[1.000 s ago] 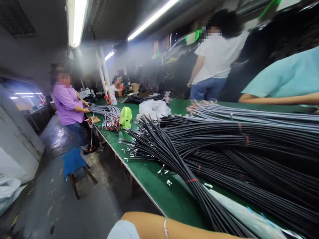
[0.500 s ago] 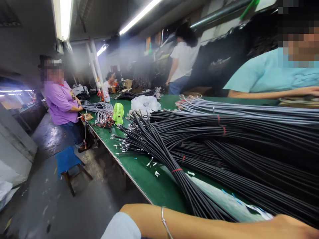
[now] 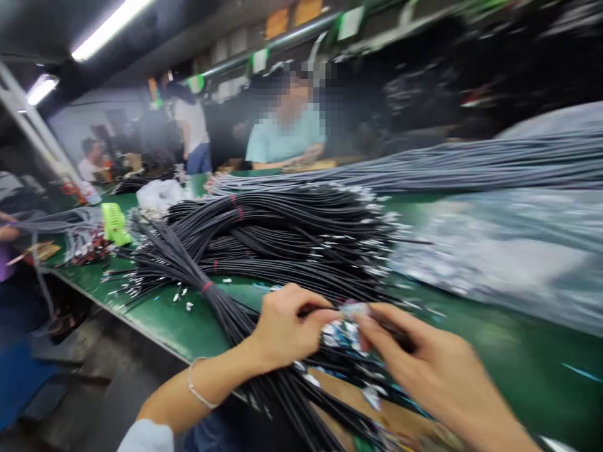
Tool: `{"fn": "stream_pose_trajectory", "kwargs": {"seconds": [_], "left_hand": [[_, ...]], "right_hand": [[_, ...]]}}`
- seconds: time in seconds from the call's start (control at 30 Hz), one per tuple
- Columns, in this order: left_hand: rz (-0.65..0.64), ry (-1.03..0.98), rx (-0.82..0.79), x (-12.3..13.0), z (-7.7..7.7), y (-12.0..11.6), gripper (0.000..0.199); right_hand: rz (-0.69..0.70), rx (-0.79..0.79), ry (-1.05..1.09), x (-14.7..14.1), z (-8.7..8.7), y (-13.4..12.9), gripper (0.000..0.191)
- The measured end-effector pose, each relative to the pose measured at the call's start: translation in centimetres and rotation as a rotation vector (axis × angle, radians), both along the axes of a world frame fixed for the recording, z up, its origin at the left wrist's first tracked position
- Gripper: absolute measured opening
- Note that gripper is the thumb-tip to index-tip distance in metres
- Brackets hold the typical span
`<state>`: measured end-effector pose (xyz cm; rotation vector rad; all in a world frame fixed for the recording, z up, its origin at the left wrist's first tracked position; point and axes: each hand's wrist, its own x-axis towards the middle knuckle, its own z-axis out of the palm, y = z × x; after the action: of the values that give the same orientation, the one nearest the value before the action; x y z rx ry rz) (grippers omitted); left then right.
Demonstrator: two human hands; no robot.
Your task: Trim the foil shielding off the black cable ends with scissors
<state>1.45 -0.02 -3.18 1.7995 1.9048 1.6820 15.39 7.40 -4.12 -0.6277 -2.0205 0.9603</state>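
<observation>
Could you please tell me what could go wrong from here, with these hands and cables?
The small pale piece pinched by the right hand, close to the left hand, might slip and get lost among the pale bits below.
The crossing black bundle shows one red tie, so its ends could fan out and tangle.
White scraps beside it could catch among the cables.

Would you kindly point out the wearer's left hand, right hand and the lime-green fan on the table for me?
Left hand (image 3: 286,328): head view, on the back of the hand.
Right hand (image 3: 433,361): head view, on the back of the hand.
Lime-green fan (image 3: 115,225): head view, mid-body.
</observation>
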Motion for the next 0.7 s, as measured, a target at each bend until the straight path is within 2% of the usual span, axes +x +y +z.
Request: {"fn": "stream_pose_trajectory", "kwargs": {"seconds": [0.13,0.23,0.33,0.43,0.57,0.7], "left_hand": [[-0.006,-0.021,-0.020,-0.4,0.1,-0.1,0.013],[-0.011,-0.009,-0.055,-0.5,0.1,-0.2,0.016],[-0.005,0.013,-0.074,-0.5,0.2,-0.2,0.017],[-0.008,0.022,-0.084,-0.6,0.5,-0.2,0.018],[-0.013,0.032,-0.095,-0.6,0.5,-0.3,0.018],[-0.014,0.056,-0.085,-0.6,0.2,-0.3,0.017]], "right_hand": [[0.167,-0.188,-0.038,-0.9,2.1,0.1,0.046],[0.052,-0.207,0.061,-1.1,2.6,0.0,0.037],[-0.060,-0.152,0.191,-1.0,2.2,-0.2,0.020],[-0.069,-0.145,0.245,-0.9,1.9,-0.3,0.017],[-0.034,-0.211,0.319,-0.8,1.9,-0.4,0.024],[-0.020,-0.189,0.346,-0.6,2.1,-0.5,0.021]]}}
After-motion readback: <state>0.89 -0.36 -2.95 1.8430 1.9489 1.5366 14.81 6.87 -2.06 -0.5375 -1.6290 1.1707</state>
